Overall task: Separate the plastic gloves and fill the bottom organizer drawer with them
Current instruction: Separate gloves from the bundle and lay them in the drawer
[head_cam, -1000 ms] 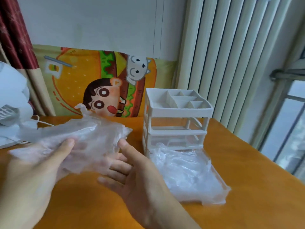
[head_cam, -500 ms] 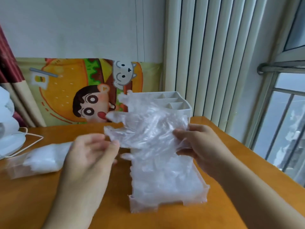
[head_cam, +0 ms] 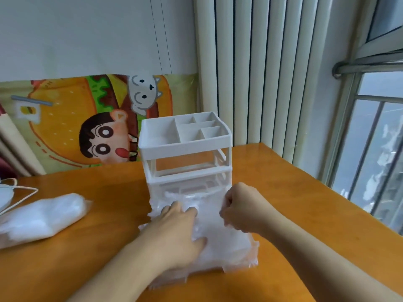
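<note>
Both my hands have dropped, pressing the gloves [head_cam: 220,238] into the pulled-out bottom drawer [head_cam: 239,263]: left hand [head_cam: 174,232] flat, right hand [head_cam: 242,208] pinching plastic; bare worktop [head_cam: 294,199] lies rightward.

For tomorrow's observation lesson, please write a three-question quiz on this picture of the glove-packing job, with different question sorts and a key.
1. True or false: the bottom drawer is pulled out of the organizer.
2. The left hand is: A) pressing the gloves in the drawer; B) lifting the bag; C) idle on the table.
3. Fill in: the bag of unsorted gloves lies to the ____ of the organizer.

Key: 1 true; 2 A; 3 left.
</note>
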The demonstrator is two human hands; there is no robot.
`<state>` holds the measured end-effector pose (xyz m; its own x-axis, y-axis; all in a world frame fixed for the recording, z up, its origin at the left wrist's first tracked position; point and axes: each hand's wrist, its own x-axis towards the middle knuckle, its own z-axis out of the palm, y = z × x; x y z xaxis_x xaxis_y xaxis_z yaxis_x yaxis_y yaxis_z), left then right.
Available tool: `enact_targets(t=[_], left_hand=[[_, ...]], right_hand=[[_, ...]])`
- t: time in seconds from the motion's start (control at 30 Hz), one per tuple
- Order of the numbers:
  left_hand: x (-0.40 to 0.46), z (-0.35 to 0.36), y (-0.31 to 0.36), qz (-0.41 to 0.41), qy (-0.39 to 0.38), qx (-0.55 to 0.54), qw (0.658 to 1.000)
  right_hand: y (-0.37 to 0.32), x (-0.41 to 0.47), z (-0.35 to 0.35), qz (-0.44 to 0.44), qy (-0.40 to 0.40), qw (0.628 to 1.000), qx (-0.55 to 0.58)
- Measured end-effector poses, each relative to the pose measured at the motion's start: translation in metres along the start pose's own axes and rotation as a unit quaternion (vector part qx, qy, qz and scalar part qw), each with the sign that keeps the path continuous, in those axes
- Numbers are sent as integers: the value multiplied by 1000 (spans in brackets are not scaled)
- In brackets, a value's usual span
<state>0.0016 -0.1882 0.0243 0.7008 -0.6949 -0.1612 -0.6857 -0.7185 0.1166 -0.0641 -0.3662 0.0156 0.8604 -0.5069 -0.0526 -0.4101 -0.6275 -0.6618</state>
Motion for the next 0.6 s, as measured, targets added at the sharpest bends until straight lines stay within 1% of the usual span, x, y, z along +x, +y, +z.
enact_targets(t=[0.13, 0.2, 0.27, 0.33, 0.47, 0.5, 0.53, 0.57, 0.6], left_hand=[[9, 6, -6, -9, -33, -8, 999], [14, 7, -6, -19, -56, -11, 998], [18, 9, -4, -27, -70, -27, 997], [22, 11, -3, -29, -79, -41, 996], [31, 15, -1, -36, -102, -33, 994], [31, 15, 1, -38, -104, -36, 993], [31, 14, 3, -41, -107, -38, 993], [32, 13, 6, -41, -111, -31, 992], [32, 13, 7, -36, -114, -20, 993]], right_hand=[[-1, -3, 4, -32, 34, 992, -115], [-4, -7, 7, -37, 59, 977, -203], [-6, -11, 11, -46, 73, 963, -255], [-5, -13, 13, -36, 81, 964, -250], [2, -12, 2, 25, 132, 982, -134], [0, -15, -1, 12, 156, 979, -130], [-3, -19, -1, -29, 179, 973, -139], [-9, -23, -1, -90, 184, 968, -146], [-17, -28, 2, -156, 164, 963, -148]])
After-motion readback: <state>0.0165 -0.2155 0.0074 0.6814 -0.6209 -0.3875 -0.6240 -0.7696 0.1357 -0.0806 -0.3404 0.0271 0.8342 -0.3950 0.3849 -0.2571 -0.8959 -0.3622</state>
